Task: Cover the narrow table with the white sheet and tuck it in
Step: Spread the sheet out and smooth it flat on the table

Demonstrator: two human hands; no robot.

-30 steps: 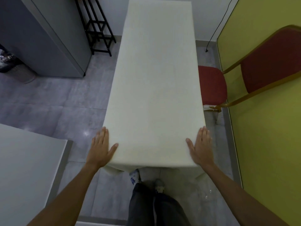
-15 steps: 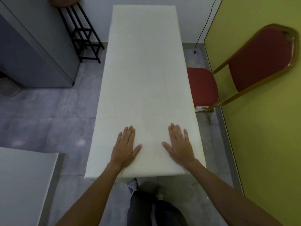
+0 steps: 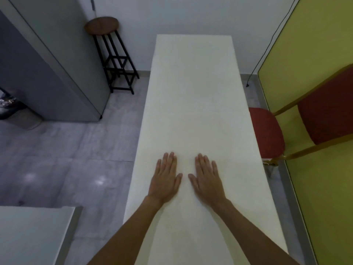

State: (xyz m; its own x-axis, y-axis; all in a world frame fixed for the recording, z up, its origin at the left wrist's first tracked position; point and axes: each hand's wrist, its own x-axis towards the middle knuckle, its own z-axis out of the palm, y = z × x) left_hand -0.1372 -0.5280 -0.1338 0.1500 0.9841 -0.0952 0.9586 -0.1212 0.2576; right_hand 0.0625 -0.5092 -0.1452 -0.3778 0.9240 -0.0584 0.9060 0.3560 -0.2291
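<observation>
A: How to smooth well?
B: Note white sheet (image 3: 194, 104) spread along the whole narrow table; see left hand (image 3: 165, 180) and right hand (image 3: 207, 181) flat on it, side by side, fingers straight, gripping nothing.
A: Next?
B: Probably sweep outward lightly toward long edges; avoid dragging it askew.

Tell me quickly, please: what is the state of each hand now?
Left hand: open, fingers straight, lying flat on the white sheet, holding nothing.
Right hand: open, fingers straight, lying flat on the sheet, holding nothing.
</observation>
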